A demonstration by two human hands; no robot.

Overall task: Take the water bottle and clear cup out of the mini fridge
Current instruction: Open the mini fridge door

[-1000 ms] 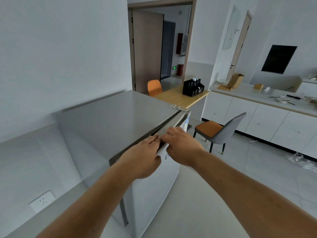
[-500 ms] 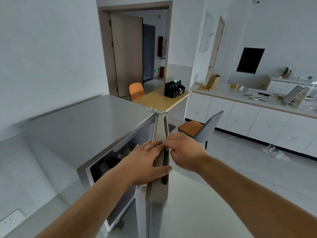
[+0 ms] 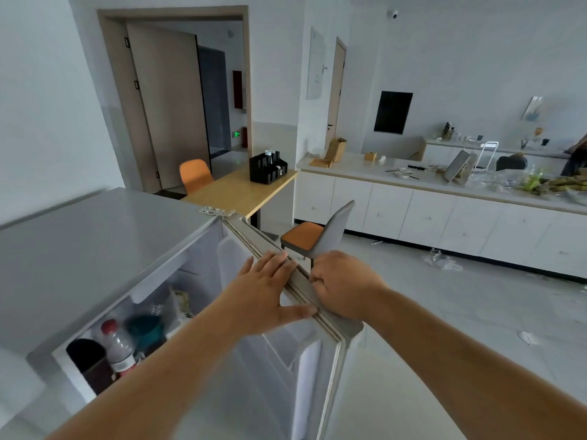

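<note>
Mini fridge [image 3: 95, 249], door [image 3: 317, 360] open.
Inside we see a red-capped water bottle [image 3: 118, 346], black container [image 3: 85, 360], teal bowl [image 3: 146, 328]; our left hand [image 3: 266, 293] lies flat on the door's top edge, our right hand [image 3: 343, 284] grips it.

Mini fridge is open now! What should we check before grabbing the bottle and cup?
1. Grey mini fridge door swung wide enough to reach in: ok.
2. Red-capped clear plastic water bottle in sight on the shelf: ok.
3. Clear cup found: cannot tell; only something glassy shows behind the teal bowl.
4. Left hand free to reach: not ok, it lies flat on the door edge.
5. Right hand free: not ok, it grips the door edge.
</note>
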